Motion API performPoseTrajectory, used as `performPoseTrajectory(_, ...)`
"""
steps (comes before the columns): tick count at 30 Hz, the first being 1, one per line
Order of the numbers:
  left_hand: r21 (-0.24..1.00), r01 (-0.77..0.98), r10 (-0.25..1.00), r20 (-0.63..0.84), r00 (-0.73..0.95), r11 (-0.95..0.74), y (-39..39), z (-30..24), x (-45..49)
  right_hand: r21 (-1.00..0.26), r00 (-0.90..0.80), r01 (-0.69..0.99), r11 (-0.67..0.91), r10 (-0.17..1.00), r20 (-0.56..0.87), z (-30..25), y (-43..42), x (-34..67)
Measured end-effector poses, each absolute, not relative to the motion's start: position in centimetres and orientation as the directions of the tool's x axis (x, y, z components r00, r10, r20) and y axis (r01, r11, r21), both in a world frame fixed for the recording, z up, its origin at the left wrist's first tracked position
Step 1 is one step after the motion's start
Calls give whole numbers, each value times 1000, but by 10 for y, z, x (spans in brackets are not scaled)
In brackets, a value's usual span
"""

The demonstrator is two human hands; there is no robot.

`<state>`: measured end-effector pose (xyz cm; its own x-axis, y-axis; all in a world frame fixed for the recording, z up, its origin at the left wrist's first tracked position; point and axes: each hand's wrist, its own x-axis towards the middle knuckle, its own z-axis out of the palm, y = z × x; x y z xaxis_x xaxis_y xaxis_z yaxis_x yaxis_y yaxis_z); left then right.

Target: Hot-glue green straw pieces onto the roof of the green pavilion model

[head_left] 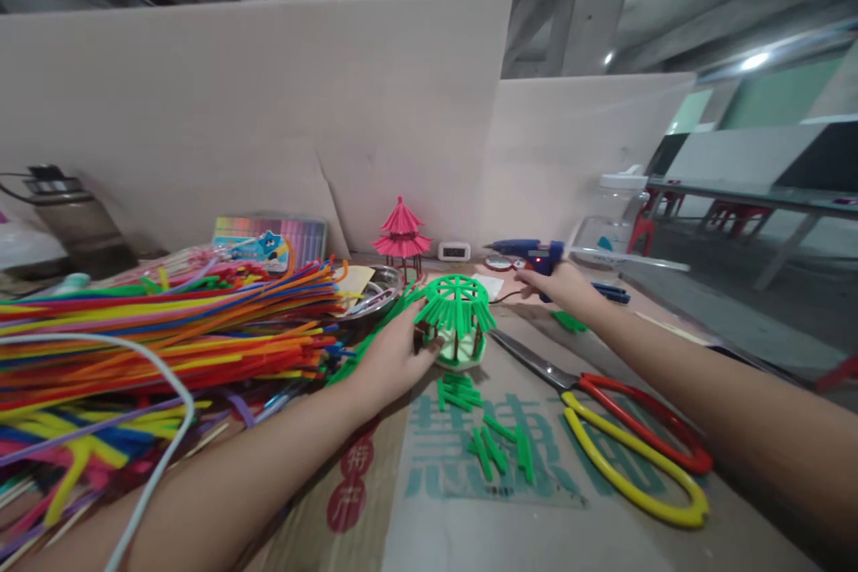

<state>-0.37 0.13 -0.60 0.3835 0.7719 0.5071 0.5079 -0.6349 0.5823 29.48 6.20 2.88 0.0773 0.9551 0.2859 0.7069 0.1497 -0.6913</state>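
My left hand [395,353] is closed on the left side of a small pavilion model [459,313], with a green pipe-cleaner roof, dark posts and a pale base. In my right hand [559,284] is a blue hot glue gun [529,252], its nozzle pointing left behind the model and a small red light lit on its body. Short cut green pipe-cleaner pieces [492,447] lie on the cardboard in front of the model. Large scissors [603,420] with one red and one yellow handle loop rest to its right, blades partly open.
Bundles of colourful pipe cleaners [201,331] pile up on the left. Behind stand a pink pagoda model [402,237], a metal bowl [385,290], a small digital clock [454,251] and a marker set [272,241]. A clear jug [613,214] is at back right; a white cable [161,366] crosses the left foreground.
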Motion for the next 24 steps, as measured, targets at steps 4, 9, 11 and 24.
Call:
performPoseTrajectory(4,598,521,792,488,367,-610,1,-6,-3,-749,41,580,319,907,419,34,8,285)
performPoseTrajectory(9,605,534,805,479,349,-591,2,-5,-3,-703,-8,418,575,776,630,20,-47,265)
performPoseTrajectory(11,609,531,807,482,342,-589,3,-6,-2,-666,-45,450,595,760,649,15,-55,261)
performPoseTrajectory(24,547,612,806,511,297,-572,6,-5,-4,-545,-158,568,617,732,663,12,-57,260)
